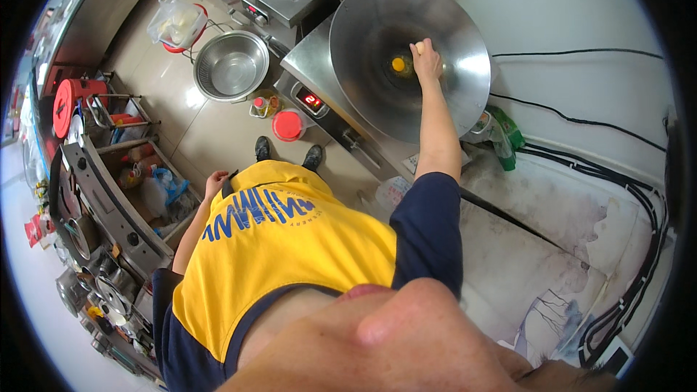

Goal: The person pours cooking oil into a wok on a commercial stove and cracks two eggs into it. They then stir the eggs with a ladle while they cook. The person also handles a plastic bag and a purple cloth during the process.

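My right hand (428, 65) reaches over a large steel wok (375, 103) and grips a pale egg (420, 48) between fingers and thumb; whether the shell is cracked is unclear. Below and to the left of this hand, one raw egg yolk (398, 64) lies in the bottom of the wok, with a little clear egg white around it. My left hand (216, 182) hangs low beside my waist, fingers loosely curled; I cannot tell whether it holds anything.
The wok rests on a steel cooker with a lit red display (310, 99). On the floor are a perforated steel basin (231, 65), an oil bottle (266, 105) and a red-lidded tub (287, 125). Black cables (610, 169) run along the wall. Crowded shelving (125, 239) stands at left.
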Action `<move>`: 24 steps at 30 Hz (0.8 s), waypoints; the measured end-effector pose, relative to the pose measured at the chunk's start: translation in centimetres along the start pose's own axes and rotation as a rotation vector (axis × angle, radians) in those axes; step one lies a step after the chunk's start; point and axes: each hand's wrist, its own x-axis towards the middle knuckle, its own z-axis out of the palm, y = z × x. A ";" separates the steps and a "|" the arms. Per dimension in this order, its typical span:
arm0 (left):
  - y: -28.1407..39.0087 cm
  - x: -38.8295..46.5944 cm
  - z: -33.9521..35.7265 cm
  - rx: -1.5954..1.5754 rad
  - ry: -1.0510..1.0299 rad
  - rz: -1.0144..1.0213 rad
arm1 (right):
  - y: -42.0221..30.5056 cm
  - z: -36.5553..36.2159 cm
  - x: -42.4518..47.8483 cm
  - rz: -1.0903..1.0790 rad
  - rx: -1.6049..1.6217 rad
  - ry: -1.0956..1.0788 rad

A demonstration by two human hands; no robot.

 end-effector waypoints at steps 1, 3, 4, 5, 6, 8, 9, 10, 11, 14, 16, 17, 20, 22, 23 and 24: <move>-1.0 -0.1 -0.1 -0.004 -0.002 0.014 | -1.3 -1.3 0.5 -0.049 -0.044 0.006; -1.4 0.5 0.0 0.022 -0.017 0.037 | -3.1 -3.9 0.6 -0.082 -0.048 -0.008; -1.0 0.7 0.4 0.040 -0.020 0.041 | -4.2 -5.3 0.7 -0.103 -0.055 -0.012; -0.3 1.0 0.7 0.062 -0.028 0.046 | -4.6 -6.2 0.8 -0.082 -0.098 -0.043; 0.5 1.1 1.0 0.061 -0.035 0.022 | -4.8 -6.6 0.8 -0.078 -0.112 -0.024; 1.7 1.5 1.5 0.063 -0.051 -0.026 | -4.7 -7.1 1.0 -0.066 -0.140 0.016; 2.3 1.7 1.9 0.027 -0.060 -0.015 | -4.7 -7.3 1.1 -0.054 -0.147 0.020; 2.8 1.3 2.1 0.038 -0.061 0.007 | -5.1 -7.2 1.3 -0.057 -0.149 0.024; 3.7 1.4 2.3 0.058 -0.078 0.033 | -4.8 -7.2 1.3 -0.043 -0.158 0.029; 5.2 1.3 2.7 0.063 -0.103 0.044 | -4.7 -7.2 1.0 -0.045 -0.131 0.035; 5.9 1.0 3.1 0.048 -0.107 0.016 | -4.7 -7.1 0.7 -0.069 -0.104 0.035; 6.4 0.7 3.3 0.042 -0.107 -0.006 | -4.6 -6.9 0.6 -0.068 -0.109 0.025; 7.5 -0.3 3.8 0.033 -0.095 -0.037 | -4.3 -6.3 0.6 -0.080 -0.110 -0.010; 8.0 -1.1 4.1 0.025 -0.077 -0.052 | -4.2 -5.5 0.7 -0.124 -0.103 -0.001; 8.3 -1.1 4.2 0.021 -0.076 -0.054 | -3.0 -4.5 1.1 -0.142 -0.001 0.037; 8.8 -0.9 4.3 0.022 -0.084 -0.047 | -0.6 -3.2 1.7 -0.152 0.095 0.084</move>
